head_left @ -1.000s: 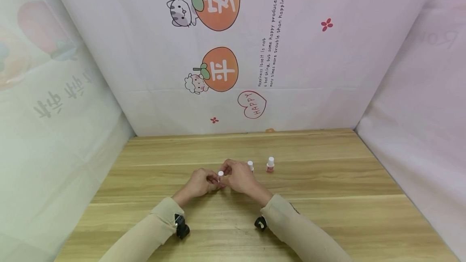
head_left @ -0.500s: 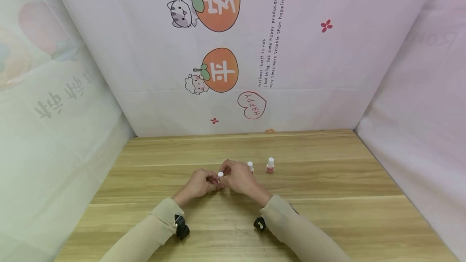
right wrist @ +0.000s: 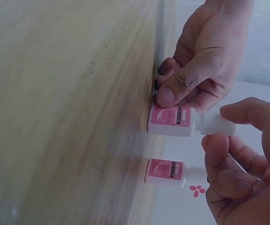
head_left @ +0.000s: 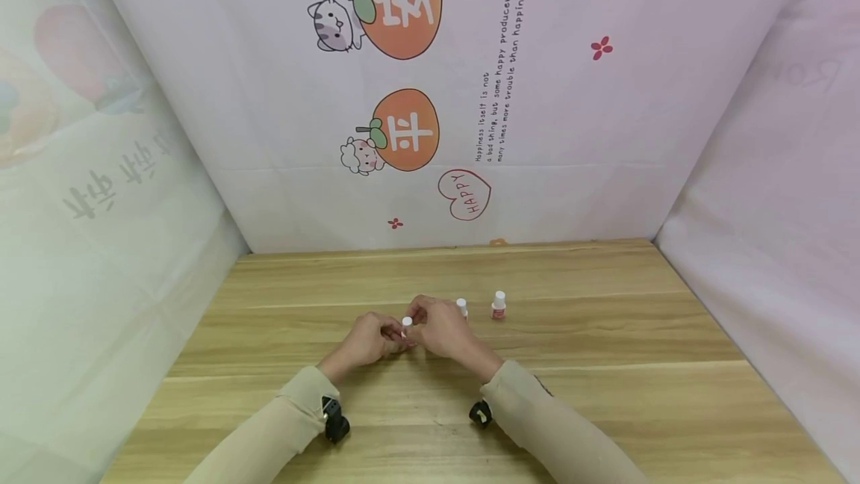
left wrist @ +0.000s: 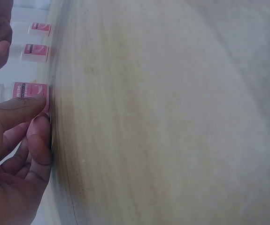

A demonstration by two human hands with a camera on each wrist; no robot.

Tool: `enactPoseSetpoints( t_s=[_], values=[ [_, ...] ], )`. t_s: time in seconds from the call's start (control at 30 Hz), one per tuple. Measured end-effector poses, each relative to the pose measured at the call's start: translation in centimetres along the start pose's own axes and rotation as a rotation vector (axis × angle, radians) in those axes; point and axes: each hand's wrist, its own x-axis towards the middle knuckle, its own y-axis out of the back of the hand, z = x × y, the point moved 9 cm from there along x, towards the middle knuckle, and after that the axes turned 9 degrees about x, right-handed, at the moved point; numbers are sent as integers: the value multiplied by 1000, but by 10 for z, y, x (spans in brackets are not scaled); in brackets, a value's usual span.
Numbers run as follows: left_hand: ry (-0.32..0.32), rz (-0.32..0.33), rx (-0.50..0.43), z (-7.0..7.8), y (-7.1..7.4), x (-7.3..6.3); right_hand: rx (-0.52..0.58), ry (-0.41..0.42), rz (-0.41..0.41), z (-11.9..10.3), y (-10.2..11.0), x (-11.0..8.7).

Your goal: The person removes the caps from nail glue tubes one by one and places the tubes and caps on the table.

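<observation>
A small white bottle (right wrist: 171,125) with a pink label stands upright on the wooden table. My left hand (head_left: 368,337) pinches its lower body between thumb and fingers; the right wrist view shows that thumb lying on the label's edge. At the top, my right hand (head_left: 440,327) holds the white cap (right wrist: 218,123) between thumb and fingers. The cap sits on the bottle's neck. Beyond the right hand stands a matching bottle (head_left: 462,306), partly hidden by that hand in the head view. A third bottle (head_left: 499,306) of the same kind is farther right.
The wooden table (head_left: 578,409) meets a printed white cloth (head_left: 564,193) at the back. Cloth walls (head_left: 134,267) also rise at both sides. A black camera (head_left: 336,421) is strapped at the left wrist, another (head_left: 480,413) at the right.
Both hands stay in almost the same place on the bottle. The other two bottles have not moved.
</observation>
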Motion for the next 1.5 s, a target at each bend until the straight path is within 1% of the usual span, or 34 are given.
enactPoseSetpoints(
  t_s=[0.23, 0.33, 0.37, 0.47, 0.57, 0.6, 0.63, 0.73, 0.97, 1.17, 1.5],
  values=[
    [-15, 7, -14, 0, 0, 1, -32, 5, 5, -2, -1, 1],
    [-45, 26, -16, 1, 2, 0, -43, 15, 15, -3, -1, 1],
    [-68, 35, -8, 3, 3, 0, -45, 20, 17, -3, 0, 1],
    [-93, 46, -9, 4, 4, -1, -37, 23, 17, -4, 0, 0],
    [-67, 27, -10, 3, 2, -1, -26, 18, 15, -4, 0, 0],
    [-40, 16, -16, 1, 1, -1, -23, 14, 15, -4, 1, 0],
    [-28, 8, -15, 0, 0, 0, -21, 7, 14, -3, 1, 0],
    [-7, -6, 0, -2, -1, 1, -10, -4, 10, -2, 1, -1],
    [-19, 13, 11, 0, 1, 1, -27, 7, -1, -3, 0, -1],
    [-30, 12, 12, 1, 1, 1, -32, -5, 5, -2, 0, -1],
    [-20, 14, 16, 0, 2, 1, -33, -6, -2, -2, 0, -2]
  ],
)
